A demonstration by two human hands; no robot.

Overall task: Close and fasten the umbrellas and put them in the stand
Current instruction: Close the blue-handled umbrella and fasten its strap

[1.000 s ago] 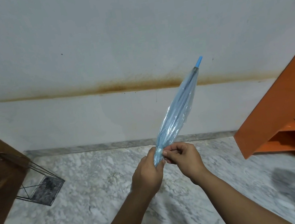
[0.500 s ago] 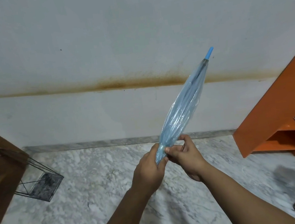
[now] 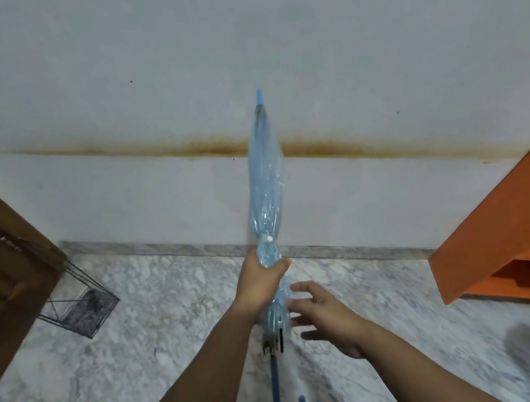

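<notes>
**Fastened umbrella heading for the stand**

Gripping the folded canopy just below its white snap, the left hand is wrapping fully around the blue umbrella and holding it nearly upright, tip up toward the stained wall, hooked handle hanging low between the forearms. The right hand is hovering just beside the lower canopy with fingers spread, holding nothing. The canopy is looking gathered and the snap seems closed, so fastening is probably done.

The wire stand is sitting on the marble floor at the left, beside the wooden door and close to the wall's skirting; an orange shelf is standing at the right. Only 1 umbrella is showing.

To do this step well, I would be keeping the left hand's hold firm, turning the tip downward and lowering it straight into the stand's open top, with the right hand steadying the handle.
</notes>
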